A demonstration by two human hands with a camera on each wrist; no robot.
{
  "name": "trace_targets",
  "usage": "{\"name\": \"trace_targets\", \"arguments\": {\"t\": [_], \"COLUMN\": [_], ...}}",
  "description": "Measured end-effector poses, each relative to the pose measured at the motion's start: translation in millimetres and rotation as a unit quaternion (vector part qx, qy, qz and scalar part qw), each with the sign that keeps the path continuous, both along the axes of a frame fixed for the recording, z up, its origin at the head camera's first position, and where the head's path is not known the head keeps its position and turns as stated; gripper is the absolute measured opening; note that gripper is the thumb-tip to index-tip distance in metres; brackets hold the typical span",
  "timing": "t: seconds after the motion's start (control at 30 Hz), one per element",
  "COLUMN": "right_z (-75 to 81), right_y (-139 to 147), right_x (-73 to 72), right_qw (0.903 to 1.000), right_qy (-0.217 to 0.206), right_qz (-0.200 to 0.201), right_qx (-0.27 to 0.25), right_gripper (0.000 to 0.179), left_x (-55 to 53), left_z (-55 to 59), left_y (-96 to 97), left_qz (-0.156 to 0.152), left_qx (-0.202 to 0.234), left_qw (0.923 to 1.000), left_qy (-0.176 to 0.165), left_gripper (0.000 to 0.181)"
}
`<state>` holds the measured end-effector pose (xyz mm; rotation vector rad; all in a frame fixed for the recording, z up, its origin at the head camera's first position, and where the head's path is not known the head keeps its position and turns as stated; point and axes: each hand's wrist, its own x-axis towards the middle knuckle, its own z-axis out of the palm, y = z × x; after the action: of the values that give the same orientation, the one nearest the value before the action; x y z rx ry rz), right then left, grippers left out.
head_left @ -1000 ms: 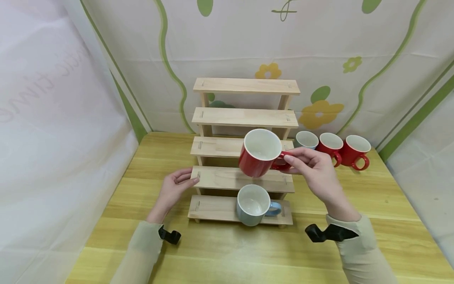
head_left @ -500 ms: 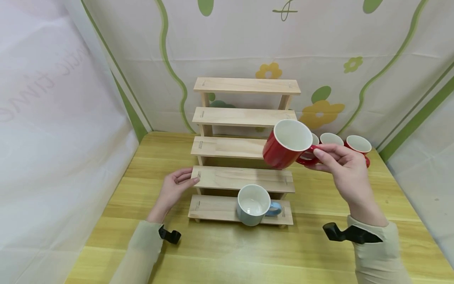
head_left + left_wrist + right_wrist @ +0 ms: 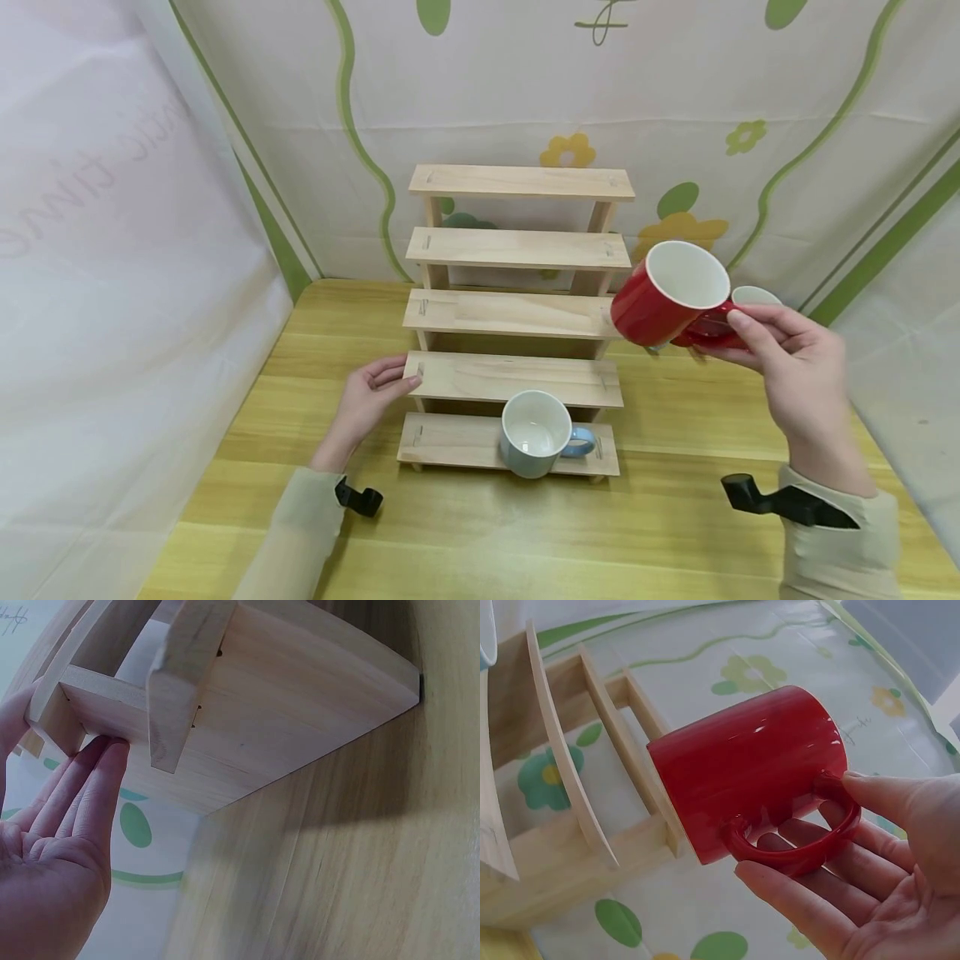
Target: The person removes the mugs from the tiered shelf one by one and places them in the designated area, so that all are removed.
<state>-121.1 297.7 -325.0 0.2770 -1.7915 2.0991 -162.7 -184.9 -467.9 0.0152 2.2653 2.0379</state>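
Observation:
My right hand (image 3: 806, 375) grips a glossy red mug (image 3: 648, 304) with a white inside by its handle. The mug is held in the air, tilted, off the right side of a stepped wooden display rack (image 3: 480, 375). In the right wrist view the thumb and fingers (image 3: 870, 870) close about the red handle (image 3: 802, 855). My left hand (image 3: 375, 400) pinches the left end of the second step from the front, thumb on top, fingers underneath. A light blue mug (image 3: 525, 454) stands upright on the lowest step, its handle pointing right.
Behind the held mug, the white rim of another mug (image 3: 753, 294) shows at the back right of the wooden table (image 3: 480, 542); other mugs there are mostly hidden. Printed white cloth (image 3: 495, 92) hangs behind the rack and along both sides.
My right hand has carried the red mug rightward, from over the rack's middle steps to off its right side, where it covers the mugs behind. The left hand and the rack have stayed put.

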Motion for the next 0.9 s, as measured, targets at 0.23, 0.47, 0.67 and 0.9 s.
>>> {"name": "trace_targets", "arguments": {"t": [0.23, 0.47, 0.67, 0.9], "right_z": [-2.6, -3.2, -8.2, -18.3], "right_y": [20, 35, 44, 49], "right_x": [2.1, 4.7, 2.5, -2.6], "right_qw": [0.9991, 0.9963, 0.9935, 0.9940], "right_qy": [0.006, -0.023, -0.048, -0.058], "right_qz": [-0.025, -0.078, -0.100, -0.079], "right_qx": [-0.035, -0.028, -0.022, -0.050], "right_gripper": [0.019, 0.026, 0.028, 0.026], "left_x": [0.3, -0.1, 0.4, 0.1], "left_z": [-0.6, -1.0, -0.7, -0.8], "left_y": [-0.7, -0.8, -0.6, -0.6], "left_qz": [-0.003, -0.002, -0.001, 0.002], "left_qx": [0.002, 0.003, 0.000, -0.003], "left_qw": [1.0000, 1.0000, 1.0000, 1.0000], "left_qy": [0.003, 0.003, 0.004, 0.003], "left_gripper": [0.052, 0.052, 0.052, 0.053]}}
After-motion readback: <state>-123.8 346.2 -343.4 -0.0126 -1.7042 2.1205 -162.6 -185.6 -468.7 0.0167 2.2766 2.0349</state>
